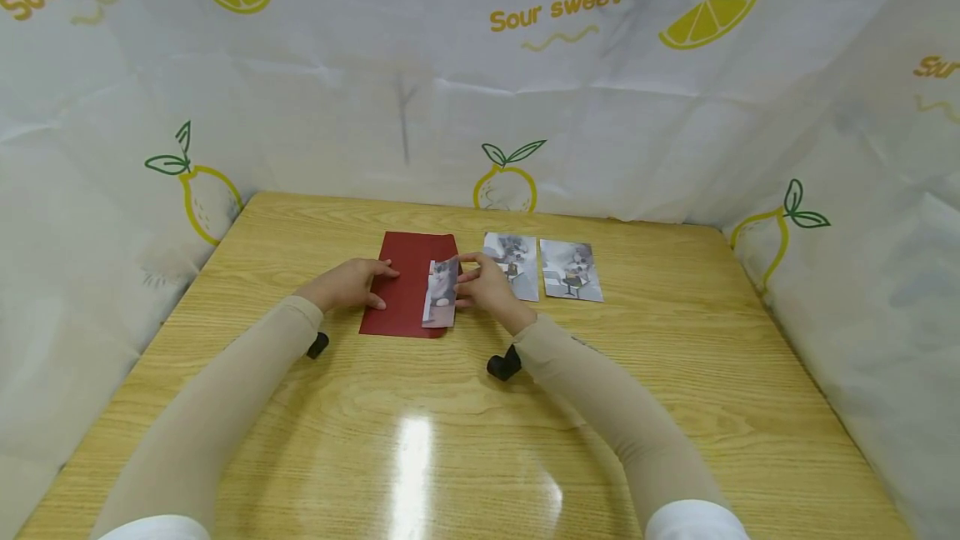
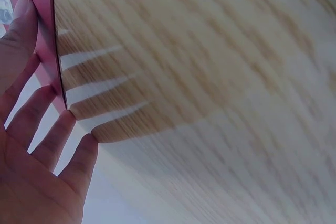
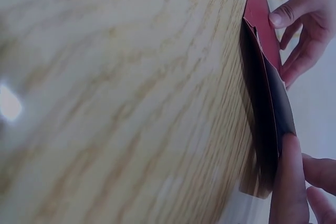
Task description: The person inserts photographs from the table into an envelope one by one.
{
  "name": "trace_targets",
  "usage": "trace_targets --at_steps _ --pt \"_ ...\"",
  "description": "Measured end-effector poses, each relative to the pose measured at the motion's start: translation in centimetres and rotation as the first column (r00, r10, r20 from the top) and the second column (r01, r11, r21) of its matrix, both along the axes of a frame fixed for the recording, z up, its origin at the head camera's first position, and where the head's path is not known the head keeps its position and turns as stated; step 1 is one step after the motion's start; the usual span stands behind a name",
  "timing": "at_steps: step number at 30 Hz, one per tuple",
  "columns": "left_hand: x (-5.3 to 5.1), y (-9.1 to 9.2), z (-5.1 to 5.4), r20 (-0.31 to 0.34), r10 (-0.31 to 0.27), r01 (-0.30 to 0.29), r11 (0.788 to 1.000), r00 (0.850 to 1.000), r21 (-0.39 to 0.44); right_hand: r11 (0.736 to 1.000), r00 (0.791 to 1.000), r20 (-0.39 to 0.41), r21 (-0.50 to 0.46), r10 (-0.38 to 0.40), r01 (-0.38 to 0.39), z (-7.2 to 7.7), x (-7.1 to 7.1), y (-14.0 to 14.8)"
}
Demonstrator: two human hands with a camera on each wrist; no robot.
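A red folder or sheet [image 1: 405, 273] lies on the table, its right edge lifted a little in the right wrist view. My left hand [image 1: 351, 282] rests with spread, fairly straight fingers on its left side; in the left wrist view the thumb of that hand [image 2: 39, 129] lies on the red surface. Over the red right edge is a narrow picture piece [image 1: 442, 294] showing a cat. My right hand [image 1: 491, 288] pinches at that right edge beside the picture, and the right wrist view shows its fingers [image 3: 290, 182] against the dark underside.
Two grey-toned picture cards, one [image 1: 527, 283] partly behind my right hand and another [image 1: 572, 271] to its right, lie on the wooden table [image 1: 675, 340]. Black wrist-worn pieces [image 1: 505, 363] hang under the forearms. A white lemon-print cloth [image 1: 337, 123] stands behind the table.
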State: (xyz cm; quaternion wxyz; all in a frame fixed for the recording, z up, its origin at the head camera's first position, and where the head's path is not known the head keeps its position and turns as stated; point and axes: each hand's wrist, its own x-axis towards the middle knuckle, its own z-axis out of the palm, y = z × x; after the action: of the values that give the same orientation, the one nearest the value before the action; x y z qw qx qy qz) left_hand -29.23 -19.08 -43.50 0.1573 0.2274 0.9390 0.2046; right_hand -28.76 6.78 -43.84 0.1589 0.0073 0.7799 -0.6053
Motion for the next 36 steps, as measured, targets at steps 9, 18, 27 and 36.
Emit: trace_targets --at_steps 9,18,27,36 --pt "-0.1 0.0 0.0 0.008 0.009 -0.009 1.000 1.000 0.007 0.999 0.999 -0.017 0.030 -0.038 0.039 0.0 0.0 -0.5" --pt "0.0 0.0 -0.1 -0.012 -0.012 0.012 1.000 1.000 0.005 0.997 0.999 -0.037 0.074 -0.027 0.030 -0.3 -0.3 -1.0" --pt "-0.1 0.0 -0.2 -0.024 -0.014 0.014 1.000 1.000 -0.004 0.996 1.000 -0.026 0.088 -0.018 0.020 0.1 -0.2 -1.3" --pt "0.0 0.0 -0.1 -0.022 -0.013 0.013 1.000 1.000 -0.006 0.997 0.999 -0.016 0.068 -0.033 0.034 -0.2 -0.2 -1.6"
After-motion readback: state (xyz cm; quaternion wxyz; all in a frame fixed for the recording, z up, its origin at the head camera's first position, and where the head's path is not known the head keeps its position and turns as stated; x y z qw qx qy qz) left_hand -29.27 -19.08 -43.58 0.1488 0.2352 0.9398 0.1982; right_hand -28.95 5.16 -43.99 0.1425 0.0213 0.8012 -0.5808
